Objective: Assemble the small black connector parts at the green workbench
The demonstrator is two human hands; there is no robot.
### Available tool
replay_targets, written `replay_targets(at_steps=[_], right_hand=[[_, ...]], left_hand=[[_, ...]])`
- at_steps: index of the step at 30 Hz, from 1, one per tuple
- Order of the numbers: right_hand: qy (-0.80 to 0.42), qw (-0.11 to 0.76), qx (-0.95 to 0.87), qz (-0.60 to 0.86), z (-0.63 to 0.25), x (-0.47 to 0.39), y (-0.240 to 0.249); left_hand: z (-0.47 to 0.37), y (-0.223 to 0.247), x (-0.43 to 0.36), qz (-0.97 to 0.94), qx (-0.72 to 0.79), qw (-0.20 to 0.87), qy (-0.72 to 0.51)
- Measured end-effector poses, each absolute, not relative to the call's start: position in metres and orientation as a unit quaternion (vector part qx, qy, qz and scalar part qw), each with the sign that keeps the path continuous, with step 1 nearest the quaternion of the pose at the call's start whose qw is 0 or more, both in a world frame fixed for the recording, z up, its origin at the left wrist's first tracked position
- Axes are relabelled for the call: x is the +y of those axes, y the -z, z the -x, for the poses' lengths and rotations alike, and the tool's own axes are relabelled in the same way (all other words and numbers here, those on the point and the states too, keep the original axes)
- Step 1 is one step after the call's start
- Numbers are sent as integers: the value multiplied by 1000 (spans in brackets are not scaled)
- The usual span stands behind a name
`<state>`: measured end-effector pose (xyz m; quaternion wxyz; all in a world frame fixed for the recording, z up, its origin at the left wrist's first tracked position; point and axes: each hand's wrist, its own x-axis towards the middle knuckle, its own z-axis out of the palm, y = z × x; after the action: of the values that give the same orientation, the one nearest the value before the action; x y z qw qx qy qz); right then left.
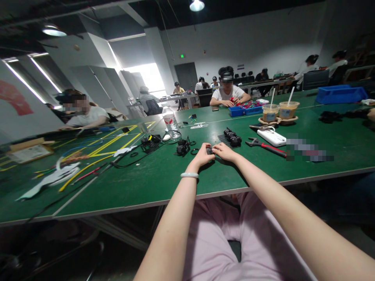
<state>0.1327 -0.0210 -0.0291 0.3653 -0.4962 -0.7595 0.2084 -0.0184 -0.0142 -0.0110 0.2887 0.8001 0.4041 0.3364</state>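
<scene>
Between my two hands, just above the green table [164,183], is a small dark part [209,150] whose kind I cannot make out. My left hand [202,155], with a pale bangle at the wrist, has its fingers closed round the part's left side. From the right, the fingertips of my right hand [224,151] pinch the same part. Beyond my right hand lies a black ribbed assembly [232,137] on a dark mat. Left of my hands sits another black assembly [183,147], with black rings [194,151] near it.
Red-handled pliers [266,147], a white power bank [272,136] and two drinks [288,110] in a carrier stand to the right. A bottle [170,123] is behind. Cables and yellow tubing [82,171] spread leftward. A co-worker [227,95] sits opposite by blue bins [236,112].
</scene>
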Motion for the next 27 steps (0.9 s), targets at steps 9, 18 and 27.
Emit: replay_targets(at_steps=[9, 18, 27], right_hand=[[-215, 377, -750, 500, -134, -18, 32], [-276, 404, -743, 457, -139, -28, 23], [-265, 395, -753, 454, -139, -30, 22]], left_hand=[[19, 8, -17, -800, 403, 290, -336], [17, 9, -16, -788, 404, 318, -338], [18, 11, -13, -799, 392, 301, -341]])
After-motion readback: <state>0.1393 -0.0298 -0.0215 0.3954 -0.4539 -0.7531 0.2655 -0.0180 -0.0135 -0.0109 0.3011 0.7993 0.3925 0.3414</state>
